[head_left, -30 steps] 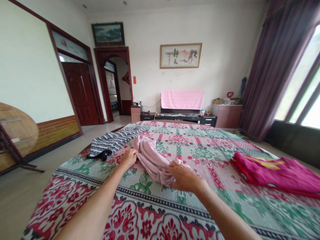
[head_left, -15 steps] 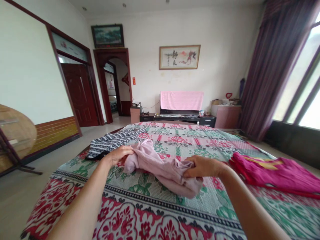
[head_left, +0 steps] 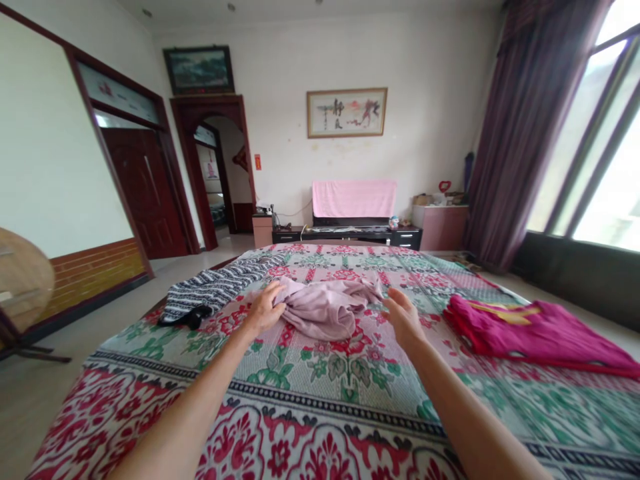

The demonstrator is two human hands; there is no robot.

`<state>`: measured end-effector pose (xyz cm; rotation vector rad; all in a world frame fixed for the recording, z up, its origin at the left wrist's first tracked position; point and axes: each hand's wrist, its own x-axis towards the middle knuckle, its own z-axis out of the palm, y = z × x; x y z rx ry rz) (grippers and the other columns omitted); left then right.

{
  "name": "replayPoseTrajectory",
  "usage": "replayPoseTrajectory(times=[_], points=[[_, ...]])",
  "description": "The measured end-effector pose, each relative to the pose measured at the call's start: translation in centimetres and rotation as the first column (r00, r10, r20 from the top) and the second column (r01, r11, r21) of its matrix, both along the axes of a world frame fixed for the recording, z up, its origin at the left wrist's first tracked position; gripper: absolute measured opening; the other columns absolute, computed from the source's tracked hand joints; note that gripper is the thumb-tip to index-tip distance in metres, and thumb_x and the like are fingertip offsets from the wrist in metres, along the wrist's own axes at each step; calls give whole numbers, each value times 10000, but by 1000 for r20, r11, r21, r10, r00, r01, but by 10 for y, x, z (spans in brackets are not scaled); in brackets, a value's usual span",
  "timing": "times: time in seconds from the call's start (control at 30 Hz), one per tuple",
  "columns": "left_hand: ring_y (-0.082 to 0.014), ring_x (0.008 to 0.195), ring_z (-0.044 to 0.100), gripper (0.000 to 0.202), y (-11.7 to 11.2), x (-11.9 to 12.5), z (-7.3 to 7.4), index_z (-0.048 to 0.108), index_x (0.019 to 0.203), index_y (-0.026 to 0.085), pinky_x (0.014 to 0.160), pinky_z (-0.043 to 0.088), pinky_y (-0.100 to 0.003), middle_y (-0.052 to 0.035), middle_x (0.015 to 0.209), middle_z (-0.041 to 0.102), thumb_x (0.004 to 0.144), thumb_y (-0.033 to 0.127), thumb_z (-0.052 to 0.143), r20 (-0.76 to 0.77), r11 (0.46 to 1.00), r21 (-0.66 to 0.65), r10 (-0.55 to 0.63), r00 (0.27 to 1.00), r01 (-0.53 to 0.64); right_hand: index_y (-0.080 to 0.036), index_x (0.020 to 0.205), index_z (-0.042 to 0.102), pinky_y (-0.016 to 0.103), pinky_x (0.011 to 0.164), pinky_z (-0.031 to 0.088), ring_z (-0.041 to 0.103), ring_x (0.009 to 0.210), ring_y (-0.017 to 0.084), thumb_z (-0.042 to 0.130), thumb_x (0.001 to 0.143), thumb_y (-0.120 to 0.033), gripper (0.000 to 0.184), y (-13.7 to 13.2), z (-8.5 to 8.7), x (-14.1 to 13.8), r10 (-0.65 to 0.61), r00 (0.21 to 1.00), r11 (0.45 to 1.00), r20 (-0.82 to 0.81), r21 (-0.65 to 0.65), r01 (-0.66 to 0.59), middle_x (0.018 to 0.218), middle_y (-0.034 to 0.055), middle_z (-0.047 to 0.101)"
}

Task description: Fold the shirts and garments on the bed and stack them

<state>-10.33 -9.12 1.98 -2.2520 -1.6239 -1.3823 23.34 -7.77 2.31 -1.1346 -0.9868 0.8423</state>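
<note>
A crumpled pale pink garment (head_left: 325, 310) is bunched over the middle of the patterned bedspread (head_left: 345, 380). My left hand (head_left: 267, 310) is closed on its left end, thumb toward me. At the opposite end, my right hand (head_left: 404, 317) pinches the garment's edge, its fingertips partly hidden. Loose folds sag between the two hands. To the left lies a black-and-white patterned garment (head_left: 215, 287) with a black part at its near end.
A folded magenta garment (head_left: 545, 333) with yellow trim lies on the bed at the right. Beyond the bed stands a low black cabinet (head_left: 407, 238), with a pink cloth (head_left: 354, 199) draped over something on it. A round wooden tabletop (head_left: 23, 280) leans at far left.
Both hands have carried the pink garment farther from me and a little up the bed. It has gone from a long twisted bundle to a wider, looser heap. The view has turned slightly right.
</note>
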Motion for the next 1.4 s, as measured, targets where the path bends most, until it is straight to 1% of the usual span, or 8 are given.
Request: replayPoseTrajectory(times=[0.1,0.2,0.37,0.6,0.8,1.1,1.23,1.4], points=[[-250,1175,520,324,-1,0,-15,691,970,179,1023,403,-381,-96,1239,576,711,132,502,-192,995,30,97,977,-93,-144,1055,593,271,556,443,560,619,153,516,624,-315,470,4,-15,0,-69,960,998,273,25,65,855,61,643],[-241,1120,549,281,-6,-4,-18,706,885,193,981,432,-379,-88,1170,605,743,122,474,-320,989,72,146,936,-130,-157,883,638,282,650,463,586,675,160,484,672,-294,294,-2,-17,-11,38,873,975,486,174,-140,789,43,657],[-252,1053,581,269,-12,-13,-19,721,849,203,978,425,-420,-93,1103,628,768,146,471,-417,977,74,214,883,-202,-177,849,664,252,668,444,567,685,143,526,748,-252,187,-28,-10,-39,156,485,805,861,174,-568,755,27,638],[-297,1295,399,422,-8,-15,-37,685,1094,186,1069,356,-419,-105,1427,400,733,94,486,-398,989,-25,126,909,-148,-207,790,707,291,754,434,547,819,181,583,754,-204,129,-38,-12,-52,-37,202,819,979,145,-554,864,67,602],[-319,1337,326,388,-6,-15,-41,667,1122,189,1087,326,-451,-112,1478,320,751,166,554,-349,996,-24,67,935,-81,-163,700,641,280,742,427,541,773,159,538,741,-110,122,-41,9,-59,-49,472,744,880,347,-571,818,62,610],[-265,1255,446,202,-8,-15,-15,708,807,187,1067,335,-446,-77,1351,506,752,263,529,103,999,-27,-20,995,23,-166,678,554,196,445,255,348,473,65,524,817,-416,288,-61,45,-67,659,581,668,478,-16,-744,536,-53,432],[-233,1055,585,266,-13,-28,11,702,863,171,897,470,-352,-64,1160,643,705,317,545,636,991,-78,-33,771,107,-166,795,619,207,583,412,531,625,98,555,786,-480,320,-59,48,-63,770,569,603,289,-41,-796,706,1,594],[-144,609,571,151,-14,-54,2,620,647,154,552,444,-235,26,615,624,586,292,611,883,994,-113,98,458,5,-160,817,643,255,681,457,581,703,128,540,773,-388,254,-37,30,-49,562,720,777,406,40,-629,766,21,636]])
